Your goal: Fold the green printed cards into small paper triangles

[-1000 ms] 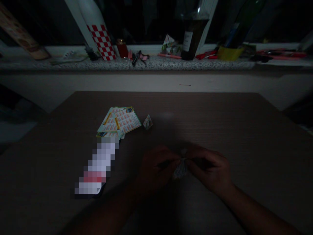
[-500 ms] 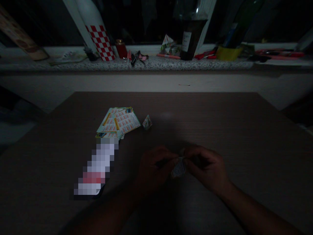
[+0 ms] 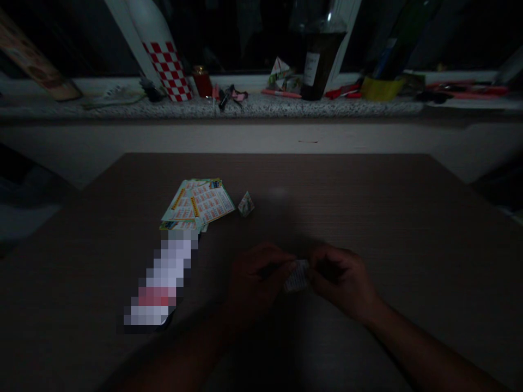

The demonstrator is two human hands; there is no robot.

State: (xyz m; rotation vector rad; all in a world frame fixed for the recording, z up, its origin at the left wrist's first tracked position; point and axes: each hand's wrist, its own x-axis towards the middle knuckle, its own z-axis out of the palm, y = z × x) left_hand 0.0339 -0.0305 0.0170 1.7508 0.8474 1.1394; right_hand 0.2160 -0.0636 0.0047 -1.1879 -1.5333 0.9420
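Note:
Between my two hands is a small piece of printed paper [image 3: 297, 276], its face covered in fine lines of text. My left hand [image 3: 259, 280] pinches its left edge between thumb and forefinger. On the other side my right hand [image 3: 342, 277] grips the right edge the same way. Dim light hides the exact folds and the undersides of the fingers. A small folded paper shape [image 3: 245, 204] with a pointed top rests on the table beyond my left hand. Beside it lies a fanned stack of printed paper slips [image 3: 210, 202].
A pixelated, bright-screened device [image 3: 165, 277] lies left of my left forearm on the wooden table [image 3: 368, 190]. Behind, the stone windowsill [image 3: 261, 111] carries a red-checked bottle [image 3: 169, 71], a dark labelled bottle [image 3: 312, 68], a red jar [image 3: 201, 81] and a yellow-based holder [image 3: 381, 89].
The small paper between my hands has shifted and tilted slightly, and its lower edge sits a little higher. My right hand has moved slightly left. The things on the table have stayed put.

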